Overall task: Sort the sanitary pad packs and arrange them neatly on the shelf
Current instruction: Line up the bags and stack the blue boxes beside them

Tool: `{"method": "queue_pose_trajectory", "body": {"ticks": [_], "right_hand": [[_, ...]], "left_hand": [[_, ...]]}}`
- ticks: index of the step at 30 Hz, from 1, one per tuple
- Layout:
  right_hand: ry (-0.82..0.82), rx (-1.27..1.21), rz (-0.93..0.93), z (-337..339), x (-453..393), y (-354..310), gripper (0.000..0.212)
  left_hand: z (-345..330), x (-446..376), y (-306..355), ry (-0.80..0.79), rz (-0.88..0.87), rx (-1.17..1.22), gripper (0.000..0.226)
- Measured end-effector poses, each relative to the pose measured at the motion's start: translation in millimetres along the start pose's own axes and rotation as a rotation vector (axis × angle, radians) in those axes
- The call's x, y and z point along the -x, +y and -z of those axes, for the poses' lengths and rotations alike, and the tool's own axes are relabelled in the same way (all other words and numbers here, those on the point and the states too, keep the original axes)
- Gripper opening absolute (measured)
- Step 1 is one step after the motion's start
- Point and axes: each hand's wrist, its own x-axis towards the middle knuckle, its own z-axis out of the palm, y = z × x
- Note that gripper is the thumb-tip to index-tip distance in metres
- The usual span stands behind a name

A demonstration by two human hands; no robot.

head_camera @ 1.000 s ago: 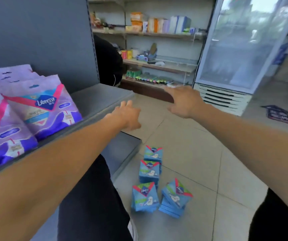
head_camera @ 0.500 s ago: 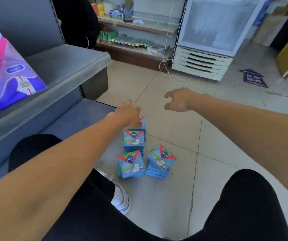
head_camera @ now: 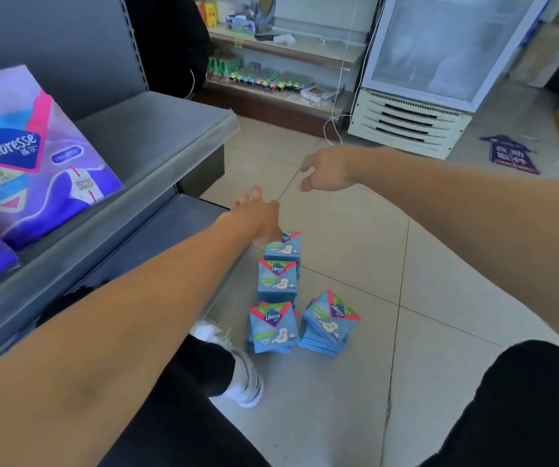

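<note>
Reaching down with both hands empty and loosely spread, left hand (head_camera: 258,214) and right hand (head_camera: 328,168) are nearing blue Libresse packs (head_camera: 278,281) lying unsorted on the floor (head_camera: 355,382) beside the shelf (head_camera: 157,129) holding purple packs (head_camera: 32,163).

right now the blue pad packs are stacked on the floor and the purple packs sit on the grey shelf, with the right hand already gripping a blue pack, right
Not quite. In the head view the right hand holds nothing; it hangs over bare floor tiles with loosely curled fingers. The blue pad packs are stacked on the floor and the purple packs sit on the grey shelf, as you said.

"Libresse" on pad packs (head_camera: 277,284)
</note>
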Motion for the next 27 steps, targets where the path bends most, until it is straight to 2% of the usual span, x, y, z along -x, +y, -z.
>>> {"method": "queue_pose_trajectory", "body": {"ticks": [5,10,14,17,21,27], "right_hand": [[-0.025,-0.005,-0.03,-12.2,-18.4,12.8,0.056],[-0.187,-0.098,-0.106,-58.3,-13.1,22.3,0.057],[-0.065,-0.161,-0.149,-76.4,5.9,25.3,0.057],[-0.052,-0.148,-0.164,-84.3,39.0,23.0,0.057],[0.003,-0.187,-0.21,-85.7,76.6,30.6,0.057],[-0.022,-0.21,-0.266,-107.1,103.3,49.7,0.057]], "left_hand": [[1.6,-2.6,4.9,0.011,-0.07,-0.03,0.06],[-20.9,-0.4,6.9,-0.149,-0.051,-0.033,0.071],[-26.5,-2.6,12.2,-0.068,-0.095,-0.083,0.061],[-26.8,6.7,22.9,-0.025,-0.134,-0.069,0.058],[-34.9,29.3,37.8,-0.029,-0.175,-0.071,0.058],[-52.7,45.2,47.7,-0.083,-0.186,-0.11,0.056]]}}
